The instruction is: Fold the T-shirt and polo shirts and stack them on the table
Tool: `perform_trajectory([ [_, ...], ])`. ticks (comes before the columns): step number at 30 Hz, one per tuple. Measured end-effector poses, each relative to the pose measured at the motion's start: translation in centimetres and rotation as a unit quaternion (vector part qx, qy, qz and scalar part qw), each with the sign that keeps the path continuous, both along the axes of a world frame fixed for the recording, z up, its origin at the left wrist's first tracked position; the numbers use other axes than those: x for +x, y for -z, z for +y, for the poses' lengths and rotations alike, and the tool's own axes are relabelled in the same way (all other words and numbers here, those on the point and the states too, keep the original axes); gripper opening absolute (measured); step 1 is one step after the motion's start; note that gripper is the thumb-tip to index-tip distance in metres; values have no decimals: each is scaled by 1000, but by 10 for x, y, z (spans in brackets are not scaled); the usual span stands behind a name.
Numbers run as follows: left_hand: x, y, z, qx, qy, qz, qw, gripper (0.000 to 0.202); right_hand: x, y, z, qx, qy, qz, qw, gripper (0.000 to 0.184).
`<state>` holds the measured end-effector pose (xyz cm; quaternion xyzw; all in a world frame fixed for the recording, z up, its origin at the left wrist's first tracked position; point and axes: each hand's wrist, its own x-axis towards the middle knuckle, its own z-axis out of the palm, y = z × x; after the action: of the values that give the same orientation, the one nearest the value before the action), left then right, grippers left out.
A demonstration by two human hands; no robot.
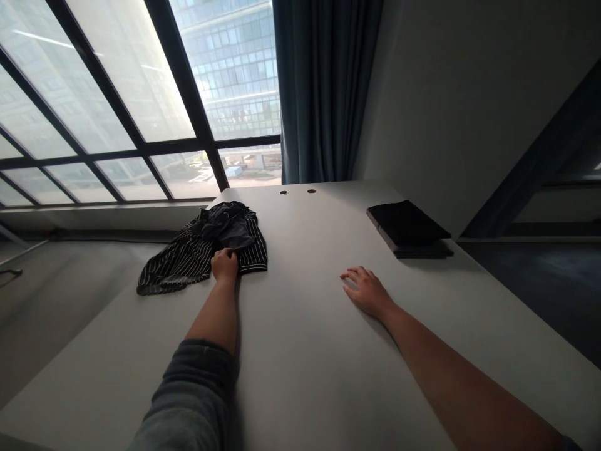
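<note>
Toward the left of the table lies a crumpled heap of clothes. A black garment with white stripes drapes over the table's left edge, and a plain dark garment is bunched on top of it. My left hand is closed at the near side of the heap, its fingers pinching the plain dark cloth; the fingertips are partly hidden. My right hand rests low over the bare tabletop with fingers apart and nothing in them. Beyond it, to the right, sits a neat stack of folded black cloth.
The white table runs away from me, with two round cable holes near its far end. A blue curtain and dark-framed windows stand behind it. A wall is at the right.
</note>
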<state>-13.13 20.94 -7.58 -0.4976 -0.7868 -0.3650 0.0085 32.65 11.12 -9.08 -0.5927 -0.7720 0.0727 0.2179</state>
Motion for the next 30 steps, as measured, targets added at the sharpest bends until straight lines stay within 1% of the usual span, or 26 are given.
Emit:
perform_trajectory([
  [3, -4, -5, 5, 16, -7, -12, 1000, 30, 1, 0, 0, 2, -1, -1, 1000, 34],
  [5, 1, -11, 4, 54, 17, -19, 998, 30, 1, 0, 1, 2, -1, -3, 1000, 34],
  [6, 8, -14, 2, 84, 45, -19, 995, 28, 2, 1, 1, 2, -1, -3, 1000, 34],
  [8, 32, -23, -6, 148, 130, -8, 980, 23, 2, 2, 2, 2, -3, -1, 1000, 34],
  [9, 48, -28, -13, 170, 179, 2, 969, 21, 2, 3, 2, 3, -4, 2, 1000, 34],
  [11, 87, -35, -30, 180, 276, 22, 944, 20, 3, 4, 3, 7, -8, 15, 1000, 34],
  [13, 128, -40, -51, 153, 378, 38, 912, 19, 5, 6, 5, 16, -16, 48, 999, 34],
  [15, 164, -42, -75, 123, 454, 25, 882, 18, 8, 7, 7, 31, -19, 114, 993, 35],
  [16, 179, -43, -87, 104, 490, 16, 866, 18, 9, 7, 8, 41, -15, 156, 987, 35],
  [18, 200, -45, -112, 51, 577, 11, 815, 19, 12, 7, 10, 56, 1, 240, 969, 34],
  [20, 211, -47, -135, -12, 662, 18, 749, 21, 14, 5, 11, 58, 17, 297, 953, 32],
  [22, 214, -49, -156, -64, 720, 23, 691, 21, 15, 2, 11, 38, 27, 320, 946, 32],
  [24, 210, -51, -171, -103, 755, 8, 647, 18, 13, -3, 7, 13, 24, 310, 950, 33],
  [26, 203, -53, -179, -141, 778, -31, 612, 13, 8, -10, 1, -5, -16, 280, 960, 34],
  [27, 197, -53, -180, -152, 779, -53, 606, 14, 5, -15, -3, -12, -54, 260, 964, 34],
  [28, 192, -52, -180, -152, 769, -71, 617, 16, 1, -19, -8, -19, -103, 239, 965, 33],
  [29, 186, -51, -177, -141, 745, -81, 647, 18, -4, -24, -13, -28, -157, 216, 963, 32],
  [30, 179, -49, -173, -120, 703, -81, 697, 19, -9, -28, -19, -39, -210, 192, 958, 32],
])
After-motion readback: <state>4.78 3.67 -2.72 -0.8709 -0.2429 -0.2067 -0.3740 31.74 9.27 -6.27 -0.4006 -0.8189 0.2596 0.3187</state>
